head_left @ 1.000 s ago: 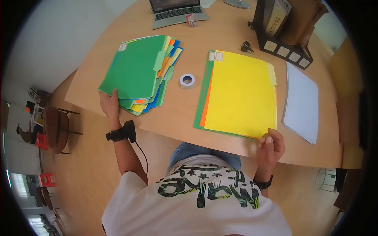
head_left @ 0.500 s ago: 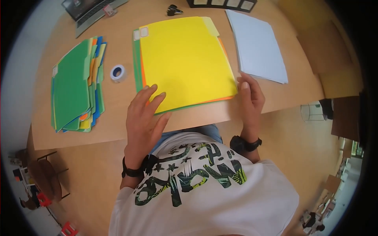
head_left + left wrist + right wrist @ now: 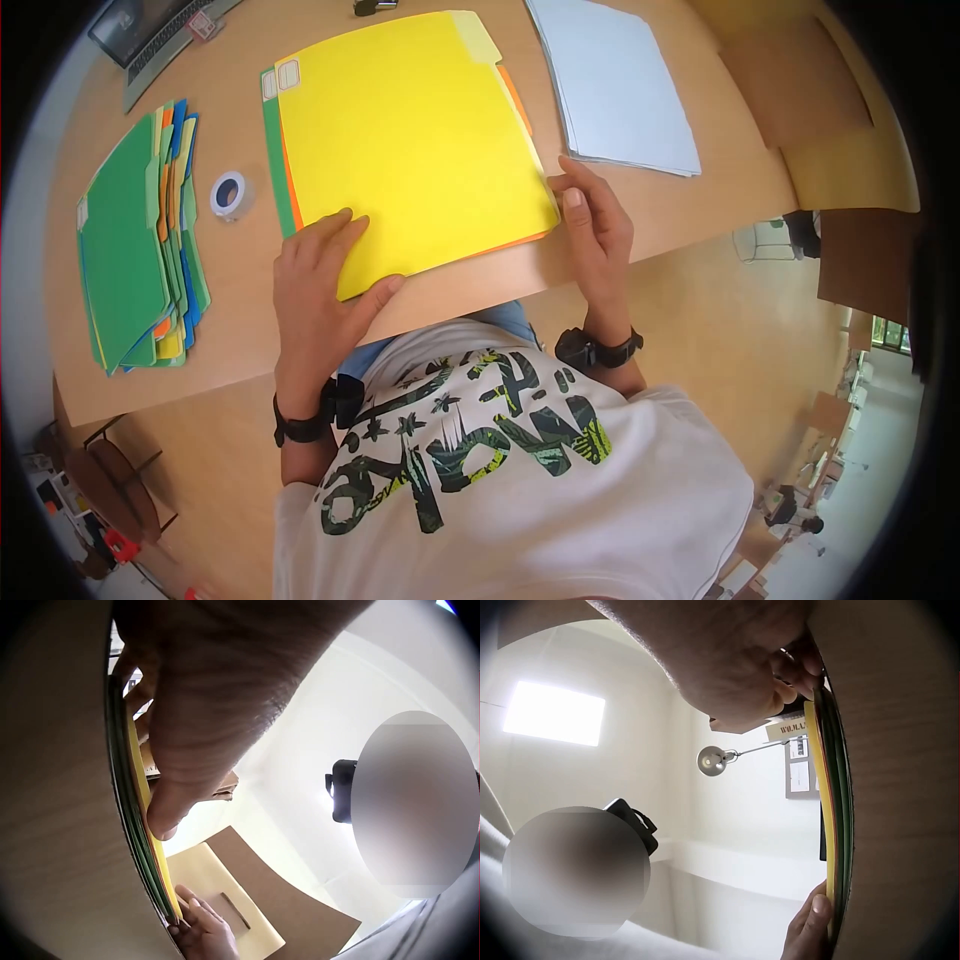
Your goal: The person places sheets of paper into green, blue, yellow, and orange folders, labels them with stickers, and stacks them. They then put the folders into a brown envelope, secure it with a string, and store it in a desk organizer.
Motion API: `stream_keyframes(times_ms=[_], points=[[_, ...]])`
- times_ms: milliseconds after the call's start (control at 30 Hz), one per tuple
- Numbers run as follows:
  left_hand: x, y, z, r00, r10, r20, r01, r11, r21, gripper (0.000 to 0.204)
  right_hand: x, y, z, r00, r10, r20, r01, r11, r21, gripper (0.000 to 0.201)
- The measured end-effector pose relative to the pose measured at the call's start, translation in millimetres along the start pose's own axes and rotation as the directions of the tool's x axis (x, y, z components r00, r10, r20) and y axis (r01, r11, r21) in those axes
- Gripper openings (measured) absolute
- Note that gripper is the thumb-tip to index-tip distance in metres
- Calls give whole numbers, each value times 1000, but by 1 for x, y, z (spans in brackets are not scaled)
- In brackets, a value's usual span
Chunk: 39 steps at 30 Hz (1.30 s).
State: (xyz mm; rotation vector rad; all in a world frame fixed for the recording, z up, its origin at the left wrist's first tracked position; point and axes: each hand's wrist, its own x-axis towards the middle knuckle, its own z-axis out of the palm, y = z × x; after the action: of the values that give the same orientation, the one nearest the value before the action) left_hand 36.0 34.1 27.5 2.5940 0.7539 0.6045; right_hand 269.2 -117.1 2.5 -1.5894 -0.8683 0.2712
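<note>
A yellow folder (image 3: pixel 420 150) lies on top of a low stack, with edges of an orange folder (image 3: pixel 515 98) and a green folder (image 3: pixel 276 165) showing from beneath. My left hand (image 3: pixel 318 280) rests at the stack's near left corner, fingertips over the yellow surface and thumb along the front edge. At the near right corner, my right hand (image 3: pixel 600 235) touches the side edge with loosely bent fingers. The left wrist view shows the left thumb (image 3: pixel 166 814) against the yellow edge. In the right wrist view, the right fingertips reach the end of the stack.
Left of the stack are a roll of tape (image 3: pixel 229 195) and a fanned pile of coloured folders (image 3: pixel 125 245). White papers (image 3: pixel 615 85) lie to its right. A laptop (image 3: pixel 155 45) and a small red-and-white item (image 3: pixel 203 26) are farther back. The table's front edge is near my shirt.
My left hand has left the coloured folder pile and come to the yellow folder's stack. The right hand stays by its near right corner. The head view has turned and shifted right.
</note>
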Motion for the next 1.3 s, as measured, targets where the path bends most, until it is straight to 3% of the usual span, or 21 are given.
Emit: stream_keyframes(times_ms=[133,233,333,433,600,733,833,900,1000,1033,1133,1167,1233,1300], points=[[4,1,0,999,22,-25,-21,1000,6,40,0,1,-2,1000,21,2,-21,1000,10,28],[1,-11,8,992,16,-124,-29,994,-105,30,-1,0,-1,999,34,-2,-34,999,42,28],[-1,-10,8,989,-52,-141,34,991,-127,19,0,-3,1,999,41,11,-41,999,23,26],[-3,-6,13,983,47,-180,-45,999,19,17,1,-2,2,999,4,53,-2,999,-41,23],[0,9,12,992,46,-120,-31,992,121,39,3,2,2,984,-116,135,138,975,-173,19],[14,25,10,992,-65,-109,81,985,151,56,3,-7,3,983,-31,181,79,961,-265,20],[15,21,8,995,-88,-49,97,970,225,46,4,-17,4,975,10,222,62,946,-317,21],[10,14,9,987,-112,-114,128,980,150,44,4,-23,2,962,73,262,16,946,-324,23],[-9,5,14,947,-256,-195,245,966,-80,34,18,-22,-24,934,-11,358,95,971,-217,27],[-14,4,15,923,-326,-206,291,940,-180,30,25,-21,-34,953,-57,297,163,924,-345,32],[-16,9,13,880,-313,-357,216,934,-286,28,56,-19,-59,962,-221,158,267,655,-707,50],[-17,10,13,869,-358,-342,219,897,-383,31,63,-15,-62,965,-191,181,262,632,-730,54],[-16,11,14,877,-337,-342,219,915,-339,31,72,-1,-68,964,-130,231,263,580,-771,63],[-16,12,14,880,-325,-347,215,923,-317,31,71,0,-69,975,-54,214,201,619,-759,64]])
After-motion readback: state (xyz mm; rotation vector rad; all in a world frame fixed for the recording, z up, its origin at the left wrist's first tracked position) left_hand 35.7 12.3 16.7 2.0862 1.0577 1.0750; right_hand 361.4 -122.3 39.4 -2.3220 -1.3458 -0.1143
